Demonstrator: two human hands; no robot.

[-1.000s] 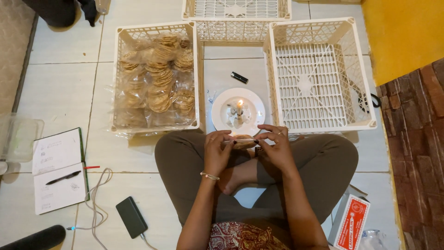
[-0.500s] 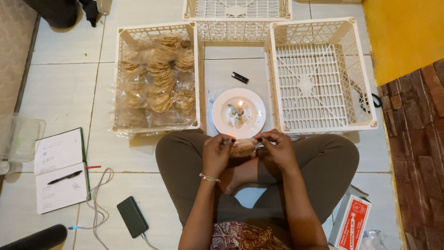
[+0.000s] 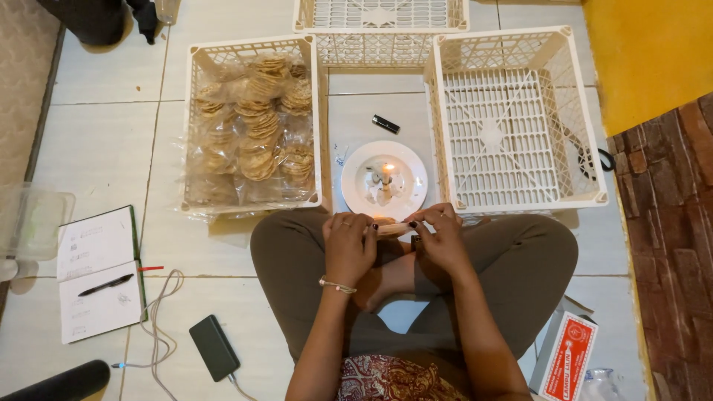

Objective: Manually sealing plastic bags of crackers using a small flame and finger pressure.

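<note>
Left hand (image 3: 349,245) and right hand (image 3: 440,239) each pinch an end of a small clear packet of crackers (image 3: 394,228), held over the lap, just near of the plate (image 3: 356,186) with the lit candle (image 3: 387,174). Likely light, thin film slippery, contents brittle: grip the edges only. Full crate (image 3: 252,130) far left, empty crate (image 3: 512,119) far right.

A home packing spot on a pale tiled floor (image 3: 111,82): white plastic lattice crates (image 3: 520,119) (one holding clear bags of round crackers (image 3: 252,134)), an open notebook (image 3: 96,271) nearby.
</note>
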